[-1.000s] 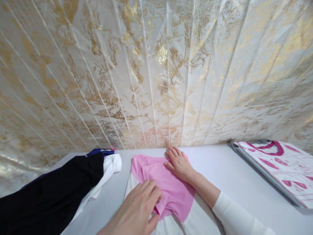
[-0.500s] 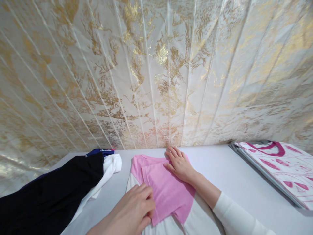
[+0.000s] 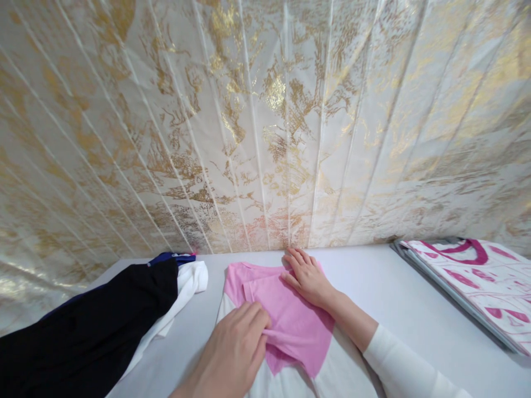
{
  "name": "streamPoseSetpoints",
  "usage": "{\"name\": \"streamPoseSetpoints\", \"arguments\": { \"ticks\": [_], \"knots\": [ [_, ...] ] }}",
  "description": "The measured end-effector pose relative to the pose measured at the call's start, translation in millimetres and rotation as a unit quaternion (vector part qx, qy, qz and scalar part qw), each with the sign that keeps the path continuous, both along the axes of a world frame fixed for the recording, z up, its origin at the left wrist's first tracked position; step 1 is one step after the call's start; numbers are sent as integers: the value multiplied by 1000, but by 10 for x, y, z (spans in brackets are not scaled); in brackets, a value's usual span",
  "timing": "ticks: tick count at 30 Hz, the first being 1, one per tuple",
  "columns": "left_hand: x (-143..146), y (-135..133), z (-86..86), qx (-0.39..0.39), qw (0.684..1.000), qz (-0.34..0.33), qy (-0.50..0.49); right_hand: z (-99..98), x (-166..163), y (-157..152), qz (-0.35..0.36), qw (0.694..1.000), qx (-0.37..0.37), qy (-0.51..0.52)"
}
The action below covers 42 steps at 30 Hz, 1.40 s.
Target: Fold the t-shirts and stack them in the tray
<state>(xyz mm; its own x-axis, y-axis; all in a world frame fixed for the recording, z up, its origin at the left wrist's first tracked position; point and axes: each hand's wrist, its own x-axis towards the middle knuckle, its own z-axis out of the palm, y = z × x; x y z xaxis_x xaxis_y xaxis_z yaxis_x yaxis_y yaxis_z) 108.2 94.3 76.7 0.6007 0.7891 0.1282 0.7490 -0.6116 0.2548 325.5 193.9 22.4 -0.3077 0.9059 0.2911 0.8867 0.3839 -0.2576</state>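
A pink and white shirt [image 3: 296,309] lies on the white table in front of me, its pink part folded over on top. My left hand [image 3: 238,345] is closed on the left edge of the folded pink fabric, which bunches into a ridge at my fingers. The fingertips themselves are partly hidden. My right hand [image 3: 307,276] rests flat on the far right of the pink part, fingers stretched out towards the wall.
To the left, black clothing [image 3: 112,320] lies over a white garment [image 3: 194,276] and a blue one [image 3: 170,257]. A folded pile topped by a white and magenta shirt [image 3: 477,276] sits at the right. A gold-patterned white covering [image 3: 265,138] rises behind the table [image 3: 369,287].
My left hand has moved slightly right and up, and the pink fabric at its fingers is now bunched. The right hand stays in place on the shirt.
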Motion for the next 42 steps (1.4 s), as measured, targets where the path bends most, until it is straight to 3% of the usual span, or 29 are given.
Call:
{"name": "streamPoseSetpoints", "arguments": {
  "ticks": [3,9,17,28,37,42],
  "knots": [
    [-28,39,-9,9,998,37,-48,-7,-1,0,2,1000,2,-3],
    [2,27,-103,-48,988,72,-130,3,-3,-8,2,1000,-2,-3],
    [1,-70,-80,-77,990,114,-29,13,-7,-11,0,1000,-1,-4],
    [-55,-91,-72,-86,988,106,-70,42,-13,-17,-5,1000,-13,-12],
    [-120,-183,-64,-76,994,76,5,47,-17,-21,-6,999,-19,-25],
    [-103,-208,-51,-49,997,58,-7,40,-14,-18,-2,1000,-18,-24]
  ]
}}
